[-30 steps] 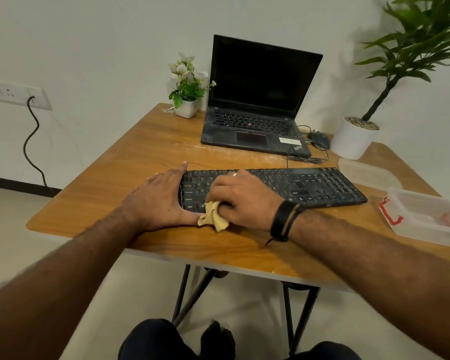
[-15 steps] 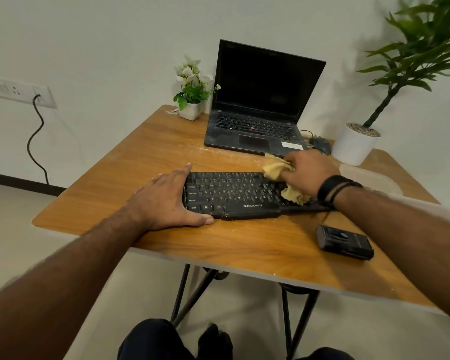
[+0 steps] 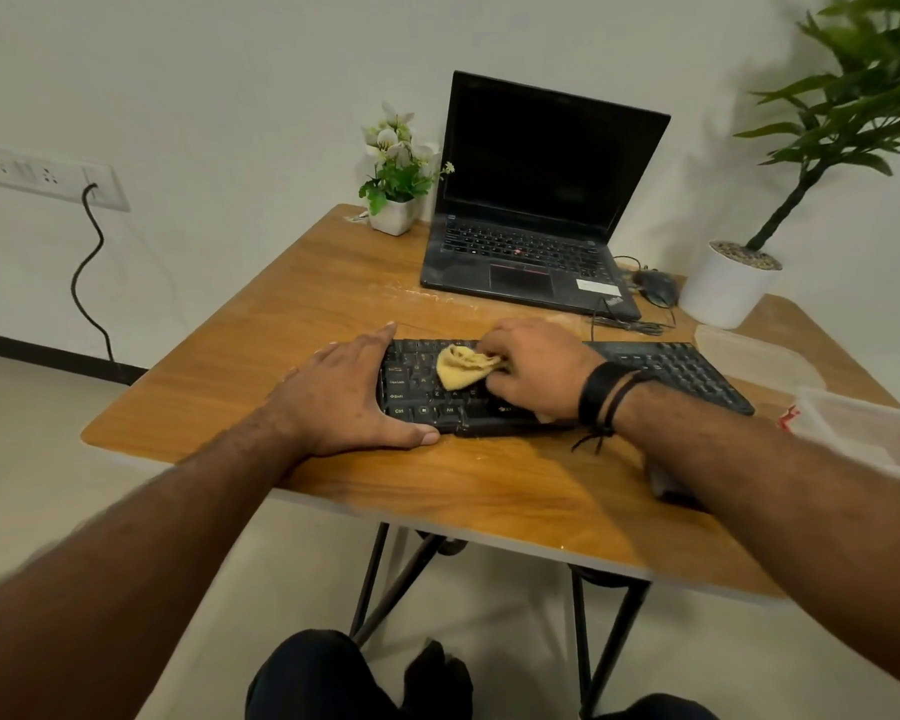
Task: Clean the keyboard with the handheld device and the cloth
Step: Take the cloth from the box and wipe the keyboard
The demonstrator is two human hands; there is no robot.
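A black keyboard (image 3: 681, 368) lies across the wooden table (image 3: 333, 298) near its front edge. My left hand (image 3: 349, 397) lies flat against the keyboard's left end, fingers straight, thumb along the front edge. My right hand (image 3: 536, 371) grips a crumpled yellow cloth (image 3: 461, 365) and presses it onto the keys left of the middle. The handheld device is almost wholly hidden under my right forearm; only a dark edge (image 3: 663, 483) shows.
An open black laptop (image 3: 531, 252) stands at the back, a small white flower pot (image 3: 393, 213) to its left, a mouse (image 3: 658, 285) and a large potted plant (image 3: 728, 288) to its right. A clear plastic box (image 3: 863, 423) and its lid (image 3: 749, 356) sit at the right.
My right hand has swept the cloth from the keyboard's right half back to the left half. My left hand has stayed at the left end. The device is now covered by my forearm.
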